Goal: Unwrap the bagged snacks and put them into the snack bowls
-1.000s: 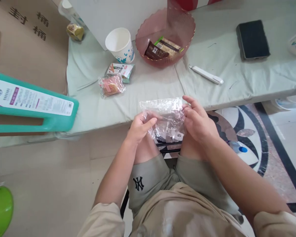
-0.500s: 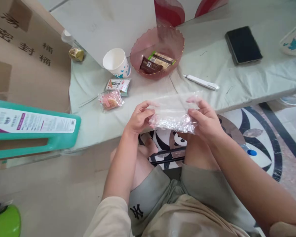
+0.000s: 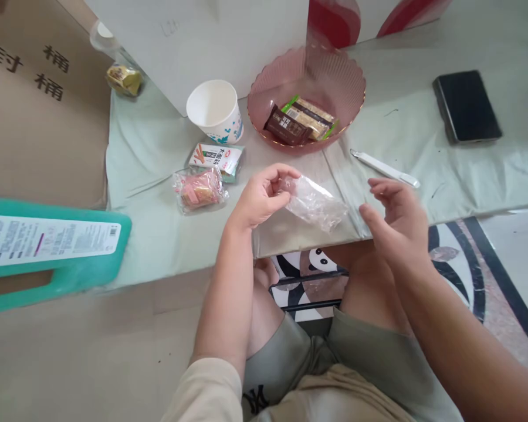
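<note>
A crumpled clear plastic bag (image 3: 314, 203) is pinched at one end between the thumb and fingers of the left hand (image 3: 264, 196), above the near edge of the table (image 3: 158, 234), which is covered with a pale green cloth. The right hand (image 3: 396, 220) is held just beside the bag's free end, apart from it, with the fingers loosely spread and nothing gripped. Left of the left hand, a pink wrapped snack (image 3: 198, 189) and a small printed packet (image 3: 217, 159) are laid on the cloth, with a paper cup (image 3: 215, 111) behind them. Wrapped bars are kept in a pink scalloped bowl (image 3: 334, 70), and a white pen (image 3: 385, 169) and a dark phone (image 3: 466, 106) are seen to the right
</note>
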The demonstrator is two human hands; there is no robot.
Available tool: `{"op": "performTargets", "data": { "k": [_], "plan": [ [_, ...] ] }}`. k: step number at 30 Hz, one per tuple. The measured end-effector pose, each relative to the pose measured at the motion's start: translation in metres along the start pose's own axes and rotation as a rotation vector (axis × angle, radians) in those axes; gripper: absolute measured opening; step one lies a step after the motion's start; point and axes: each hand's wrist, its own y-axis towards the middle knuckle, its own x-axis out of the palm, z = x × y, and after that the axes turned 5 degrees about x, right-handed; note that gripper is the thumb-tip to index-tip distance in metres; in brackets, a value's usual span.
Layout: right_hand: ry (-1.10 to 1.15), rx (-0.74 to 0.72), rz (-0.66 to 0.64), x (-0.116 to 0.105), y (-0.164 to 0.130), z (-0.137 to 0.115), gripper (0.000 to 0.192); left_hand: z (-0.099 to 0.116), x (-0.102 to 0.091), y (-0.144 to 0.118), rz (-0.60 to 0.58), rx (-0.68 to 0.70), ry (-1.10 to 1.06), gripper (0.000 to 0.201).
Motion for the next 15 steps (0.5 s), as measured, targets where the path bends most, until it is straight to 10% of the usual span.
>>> {"op": "performTargets", "data": {
  "k": [6, 12, 15],
  "plan": [
    [-0.206, 0.012, -0.518, 0.038, 0.021, -0.043, 0.019, -0.003, -0.023, -0.002, -0.041, 0.026, 0.058, 0.036],
    [-0.501, 0.023, -0.395, 0.069, 0.028, -0.064, 0.018, -0.012, -0.042, -0.004, 0.628, 0.334, 0.304, 0.013],
    [-0.339, -0.024, -0.399, 0.07, 0.027, -0.063, 0.021, -0.001, -0.033, -0.015, 0.292, 0.343, 0.302, 0.019]
  ]
}}
